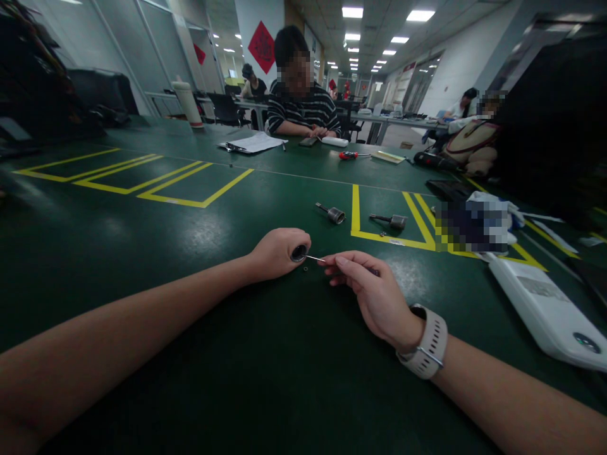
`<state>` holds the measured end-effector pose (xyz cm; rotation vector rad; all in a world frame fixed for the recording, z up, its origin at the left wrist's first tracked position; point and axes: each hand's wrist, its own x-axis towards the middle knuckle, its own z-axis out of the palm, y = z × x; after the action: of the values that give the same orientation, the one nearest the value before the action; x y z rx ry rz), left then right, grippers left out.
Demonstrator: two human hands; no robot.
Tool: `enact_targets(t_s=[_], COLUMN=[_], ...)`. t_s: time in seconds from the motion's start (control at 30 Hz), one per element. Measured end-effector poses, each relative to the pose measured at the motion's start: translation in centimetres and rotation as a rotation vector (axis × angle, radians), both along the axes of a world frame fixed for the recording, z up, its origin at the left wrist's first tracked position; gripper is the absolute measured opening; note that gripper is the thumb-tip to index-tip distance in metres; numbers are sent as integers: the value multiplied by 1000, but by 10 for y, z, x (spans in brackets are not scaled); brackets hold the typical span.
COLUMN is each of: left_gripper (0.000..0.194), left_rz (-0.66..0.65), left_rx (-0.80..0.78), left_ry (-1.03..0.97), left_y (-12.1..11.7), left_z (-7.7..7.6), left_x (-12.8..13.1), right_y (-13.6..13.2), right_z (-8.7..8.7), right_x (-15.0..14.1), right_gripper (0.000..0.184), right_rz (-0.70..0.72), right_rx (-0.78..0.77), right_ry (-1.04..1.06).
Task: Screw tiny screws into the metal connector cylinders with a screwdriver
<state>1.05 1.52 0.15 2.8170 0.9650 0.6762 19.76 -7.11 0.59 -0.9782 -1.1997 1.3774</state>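
My left hand (279, 253) is closed around a dark metal hole saw (298, 253), whose round open end faces right; the rest of it is hidden in the fist. Between the fingertips of my right hand (363, 278) is a thin screwdriver (313, 258), its slim shaft pointing left with the tip at the open end. Whether the tip touches inside, I cannot tell. Most of its handle is covered by the palm. Just below, a small ring-like nut (306, 269) lies on the green table (227, 379). Beyond my hands lie two similar hole saws, one tilted (336, 215) and another (397, 222) inside a yellow-taped box.
Tiny metal bits (382, 234) lie by the tape. A white device (545, 309) and a blurred cloth-like pile are at right. Farther back are a red screwdriver (348, 155), papers (256, 143) and a cup (188, 104). A person (303, 114) sits opposite.
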Motion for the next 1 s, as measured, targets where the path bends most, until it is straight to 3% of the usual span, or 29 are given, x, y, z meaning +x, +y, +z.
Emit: enact_targets(t_s=[0.17, 0.33, 0.53, 0.73, 1.0], left_gripper=[10, 14, 9, 12, 14], left_rz=[18, 29, 7, -34, -50], left_rx=[20, 14, 13, 56, 40], left_ry=[-24, -67, -55, -74, -182], left_y=[-1, -1, -1, -1, -2], left_z=[0, -1, -1, -1, 0], left_x=[0, 0, 0, -1, -1], right_y=[-2, -1, -3, -6, 2], right_z=[1, 2, 3, 9, -1], right_x=[0, 2, 1, -2, 1], right_gripper=[20, 23, 23, 20, 20], right_rz=[87, 158, 32, -44, 51], right_rx=[72, 121, 164, 185, 55], right_ry=[-246, -255, -249, -410, -111])
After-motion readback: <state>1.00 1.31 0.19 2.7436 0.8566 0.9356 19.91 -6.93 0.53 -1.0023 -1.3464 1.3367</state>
